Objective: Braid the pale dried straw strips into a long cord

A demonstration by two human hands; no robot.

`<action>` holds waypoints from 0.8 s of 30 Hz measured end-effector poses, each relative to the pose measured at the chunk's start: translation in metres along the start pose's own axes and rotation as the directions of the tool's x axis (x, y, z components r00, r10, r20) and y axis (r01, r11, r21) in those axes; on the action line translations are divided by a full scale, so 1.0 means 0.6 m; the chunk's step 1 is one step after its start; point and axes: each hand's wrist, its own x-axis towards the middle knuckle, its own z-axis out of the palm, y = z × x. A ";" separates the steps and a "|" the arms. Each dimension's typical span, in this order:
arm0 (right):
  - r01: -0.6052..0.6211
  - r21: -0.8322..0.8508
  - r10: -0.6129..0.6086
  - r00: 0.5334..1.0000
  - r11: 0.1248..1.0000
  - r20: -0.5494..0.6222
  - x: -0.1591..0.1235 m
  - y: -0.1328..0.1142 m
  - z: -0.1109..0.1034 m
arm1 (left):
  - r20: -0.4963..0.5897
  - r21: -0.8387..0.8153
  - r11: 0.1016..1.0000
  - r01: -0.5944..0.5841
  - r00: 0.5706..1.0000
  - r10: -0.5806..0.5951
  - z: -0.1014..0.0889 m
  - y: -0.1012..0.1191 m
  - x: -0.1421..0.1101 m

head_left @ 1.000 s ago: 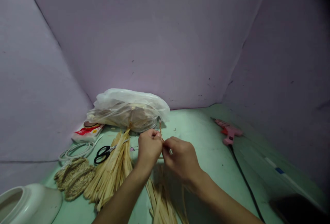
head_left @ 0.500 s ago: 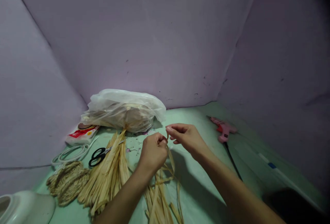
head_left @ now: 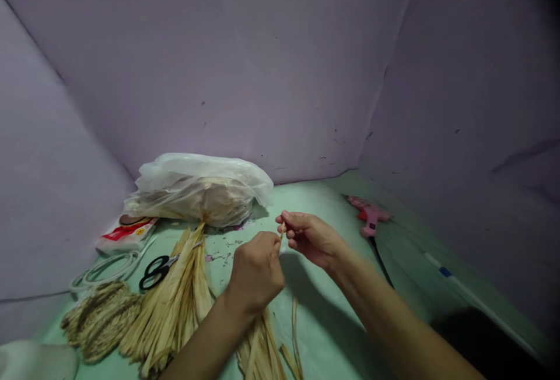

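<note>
Left hand (head_left: 258,269) fisted on a pale strip (head_left: 282,231), right hand (head_left: 314,239) pinching it just beyond, other fingers loose: seemingly mid-twist, calling for steady tension.

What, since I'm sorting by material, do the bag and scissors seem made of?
The bag looks like thin plastic: whitish, crinkled, partly see-through. The scissors probably have metal blades, greyish where they show, and plastic handles, judging by their smooth, rounded black loops.

The tabletop (head_left: 345,231) offers passage between hands (head_left: 312,239) and glue gun (head_left: 371,215) — the bag (head_left: 196,185) blocks far left.
</note>
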 end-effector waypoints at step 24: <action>0.131 -0.212 -0.102 0.985 0.968 0.141 -0.005 0.000 -0.004 | -0.005 -0.108 0.950 0.295 0.955 -0.297 -0.015 0.010 0.015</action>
